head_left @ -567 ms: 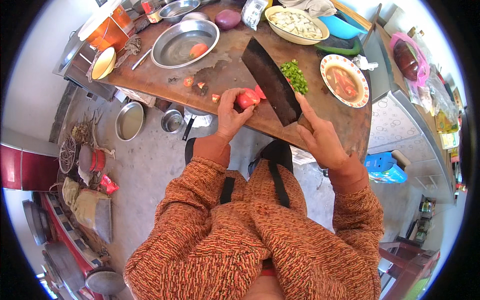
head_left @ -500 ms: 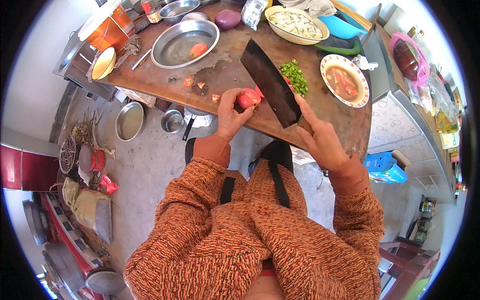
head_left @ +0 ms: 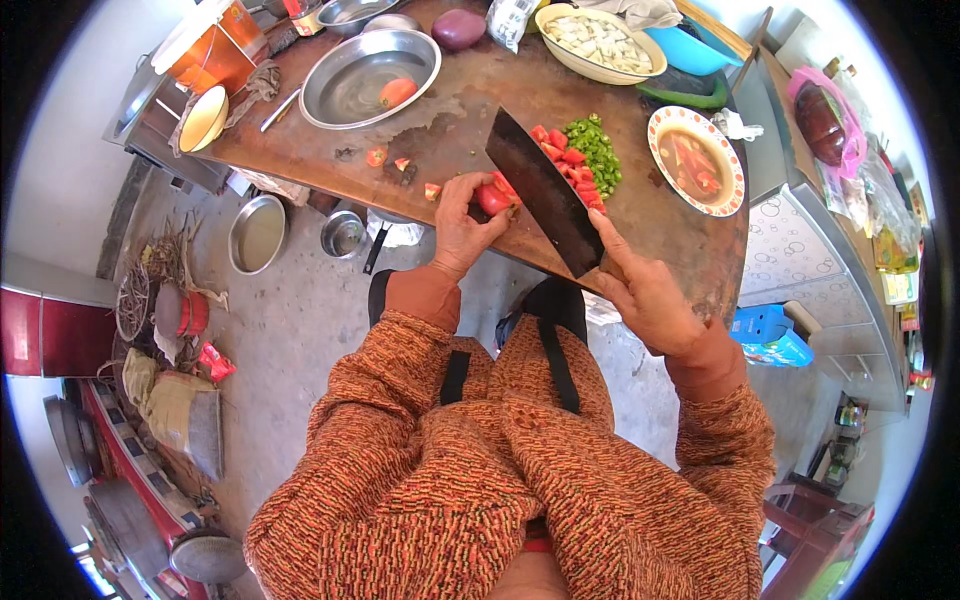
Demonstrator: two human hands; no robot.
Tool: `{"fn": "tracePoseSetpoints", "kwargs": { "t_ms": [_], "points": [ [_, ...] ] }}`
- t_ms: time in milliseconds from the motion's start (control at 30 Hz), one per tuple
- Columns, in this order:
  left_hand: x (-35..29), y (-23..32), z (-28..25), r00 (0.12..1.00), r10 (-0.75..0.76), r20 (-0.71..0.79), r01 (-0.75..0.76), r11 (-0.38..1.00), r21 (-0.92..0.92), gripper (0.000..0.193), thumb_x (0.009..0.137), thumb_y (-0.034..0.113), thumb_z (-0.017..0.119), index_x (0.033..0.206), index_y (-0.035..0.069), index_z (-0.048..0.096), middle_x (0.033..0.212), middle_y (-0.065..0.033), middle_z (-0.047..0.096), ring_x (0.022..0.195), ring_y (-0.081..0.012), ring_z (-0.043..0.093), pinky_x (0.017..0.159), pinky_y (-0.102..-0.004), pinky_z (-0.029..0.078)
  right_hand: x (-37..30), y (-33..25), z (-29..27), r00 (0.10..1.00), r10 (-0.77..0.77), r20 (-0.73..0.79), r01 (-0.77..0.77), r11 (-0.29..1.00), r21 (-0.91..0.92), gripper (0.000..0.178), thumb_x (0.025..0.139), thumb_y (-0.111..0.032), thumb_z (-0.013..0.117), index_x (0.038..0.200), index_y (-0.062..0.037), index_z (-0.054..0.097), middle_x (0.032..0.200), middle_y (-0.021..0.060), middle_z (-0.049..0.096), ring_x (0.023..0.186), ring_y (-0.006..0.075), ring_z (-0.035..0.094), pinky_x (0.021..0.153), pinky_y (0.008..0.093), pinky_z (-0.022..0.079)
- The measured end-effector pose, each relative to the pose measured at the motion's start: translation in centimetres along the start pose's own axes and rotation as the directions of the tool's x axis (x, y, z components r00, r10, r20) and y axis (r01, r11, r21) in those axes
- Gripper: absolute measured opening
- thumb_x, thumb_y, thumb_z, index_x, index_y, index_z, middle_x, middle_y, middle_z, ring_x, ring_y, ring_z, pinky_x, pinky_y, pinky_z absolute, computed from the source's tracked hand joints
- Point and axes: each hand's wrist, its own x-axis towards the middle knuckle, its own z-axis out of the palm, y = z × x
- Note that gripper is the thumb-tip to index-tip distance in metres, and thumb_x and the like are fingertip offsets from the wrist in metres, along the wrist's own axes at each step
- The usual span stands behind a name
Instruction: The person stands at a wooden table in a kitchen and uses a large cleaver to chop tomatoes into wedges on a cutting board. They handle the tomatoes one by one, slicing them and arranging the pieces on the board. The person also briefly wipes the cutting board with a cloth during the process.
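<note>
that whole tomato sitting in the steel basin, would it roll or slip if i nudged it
The tomato looks round and smooth, so a nudge would probably set it rolling. The steel basin has a shiny, curved floor, so the tomato would likely slide or roll back toward the middle. Its raised rim should keep it inside.

We see the tomato (head_left: 493,198) under the left hand's fingers (head_left: 462,196), with the cleaver (head_left: 545,192) just right of those fingertips and the chopped pieces (head_left: 580,160) beyond its blade. The right hand's fingers (head_left: 618,262) grip the cleaver's near end. Far ahead and left of the left fingers, a metal basin (head_left: 352,82) holds another tomato (head_left: 397,92); ahead and right of the right fingers sits a plate (head_left: 662,125).
</note>
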Motion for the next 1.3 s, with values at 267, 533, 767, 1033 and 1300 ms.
{"fn": "tracePoseSetpoints", "kwargs": {
  "t_ms": [267,533,767,1033,1300],
  "points": [
    [-0.1,0.2,-0.1,1.000,-0.006,-0.004,0.006,1.000,-0.015,0.048,0.069,0.005,0.084,0.111,0.003,0.062,0.107,-0.0111,0.062,0.099,-0.0240,0.062,0.089,-0.0328,0.050,0.2,-0.1,-0.5,1.000,-0.016,0.010,0.016,0.999,-0.034,0.077,0.089,-0.003,0.061,0.156,-0.0156,0.025,0.092,0.0255,0.066,0.085,0.0466,0.063,0.073,0.0508,0.048],
    [-0.4,-0.4,-0.4,1.000,-0.026,0.007,0.027,0.999,-0.045,0.049,0.070,0.007,0.086,0.112,0.002,0.062,0.110,-0.0118,0.063,0.102,-0.0243,0.063,0.090,-0.0328,0.051,0.6,0.0,-1.2,0.990,0.099,0.105,-0.109,0.989,0.098,0.076,0.091,-0.005,0.060,0.157,-0.0178,0.023,0.087,0.0288,0.065,0.084,0.0490,0.064,0.073,0.0526,0.048],
    [-0.8,-0.6,-0.7,0.999,-0.032,0.012,0.032,0.999,-0.025,0.048,0.071,0.008,0.086,0.111,0.001,0.062,0.110,-0.0125,0.064,0.102,-0.0221,0.063,0.090,-0.0324,0.052,2.2,1.3,1.3,0.994,0.030,0.104,-0.028,0.999,-0.024,0.079,0.092,-0.010,0.059,0.158,-0.0184,0.016,0.084,0.0290,0.065,0.080,0.0479,0.064,0.070,0.0545,0.049],
    [-0.8,-0.4,-0.6,0.989,-0.149,0.000,0.148,0.986,-0.074,0.047,0.069,0.005,0.083,0.109,0.003,0.058,0.109,-0.0113,0.063,0.098,-0.0215,0.063,0.087,-0.0326,0.052,6.2,3.8,3.5,0.999,-0.048,-0.018,0.046,0.994,-0.102,0.079,0.090,-0.009,0.059,0.157,-0.0195,0.020,0.091,0.0287,0.064,0.083,0.0478,0.064,0.073,0.0542,0.049],
    [0.8,2.2,1.2,0.974,-0.219,0.060,0.227,0.925,-0.304,0.051,0.071,0.010,0.075,0.119,0.004,0.059,0.109,-0.0130,0.061,0.106,-0.0266,0.059,0.094,-0.0397,0.047,3.7,4.6,0.2,0.989,0.088,-0.122,-0.082,0.995,0.050,0.077,0.087,-0.002,0.060,0.156,-0.0175,0.029,0.111,0.0303,0.061,0.108,0.0422,0.061,0.089,0.0408,0.047]
  ]
}}
